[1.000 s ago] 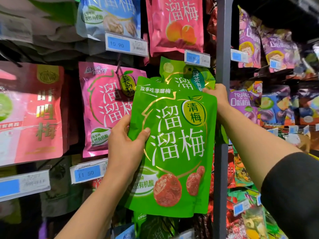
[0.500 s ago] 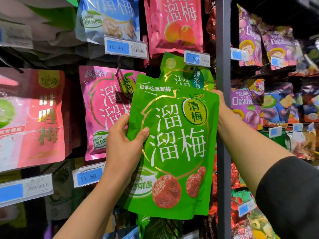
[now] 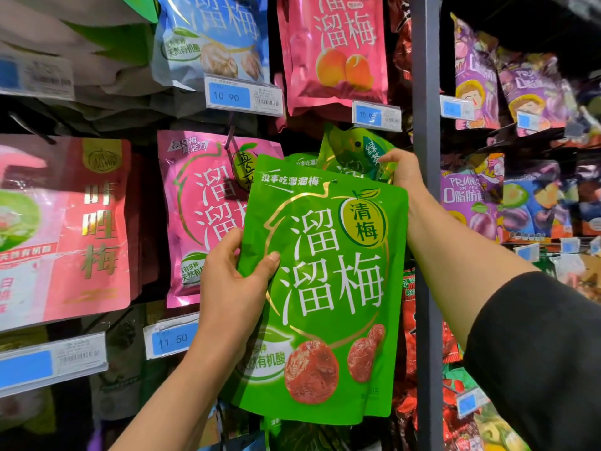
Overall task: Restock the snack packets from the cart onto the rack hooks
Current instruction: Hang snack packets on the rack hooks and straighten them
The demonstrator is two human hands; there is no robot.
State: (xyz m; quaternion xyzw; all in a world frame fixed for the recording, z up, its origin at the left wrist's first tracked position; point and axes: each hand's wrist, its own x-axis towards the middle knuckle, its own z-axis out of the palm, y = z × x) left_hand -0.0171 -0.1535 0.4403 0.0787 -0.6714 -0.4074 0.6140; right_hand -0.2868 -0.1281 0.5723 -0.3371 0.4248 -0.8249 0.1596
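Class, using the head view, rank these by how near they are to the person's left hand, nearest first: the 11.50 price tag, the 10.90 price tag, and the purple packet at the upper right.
1. 11.50 price tag: just left of the left hand, below the pink packet.
2. 10.90 price tag: well above the hand, under the blue packet.
3. Purple packet: far upper right, beyond the grey rack post.

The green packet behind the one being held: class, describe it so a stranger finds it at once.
Start at the grey upright post. Just left of it, the right hand pinches a green packet below a blue price tag. Unlike the big front packet, it is tilted and mostly hidden.
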